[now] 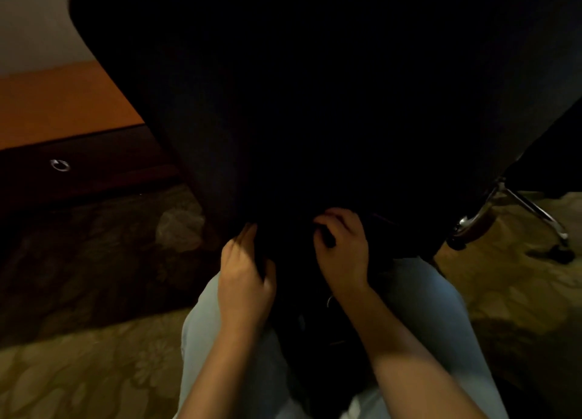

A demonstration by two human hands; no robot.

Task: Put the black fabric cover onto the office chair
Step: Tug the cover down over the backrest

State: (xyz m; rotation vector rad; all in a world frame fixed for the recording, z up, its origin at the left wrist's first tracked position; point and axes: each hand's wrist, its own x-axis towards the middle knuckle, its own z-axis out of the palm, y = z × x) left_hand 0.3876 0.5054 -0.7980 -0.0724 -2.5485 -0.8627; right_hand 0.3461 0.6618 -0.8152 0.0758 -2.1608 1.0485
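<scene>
Your left hand [247, 270] and right hand [341, 245], fingers curled, grip the cover [283, 103] at its hem; next, probably tug it further down the chair [532, 209].

One office chair [472, 226] is standing in view, wearing one black fabric cover [315, 103]. Two grips are showing at the chair's lower edge: left grip [245, 277], right grip [341, 245]. Two jeans-clad legs [434, 295] are showing below the chair. Left of the chair, one tabletop [63, 103] and one ring pull [59, 165] are showing.
</scene>
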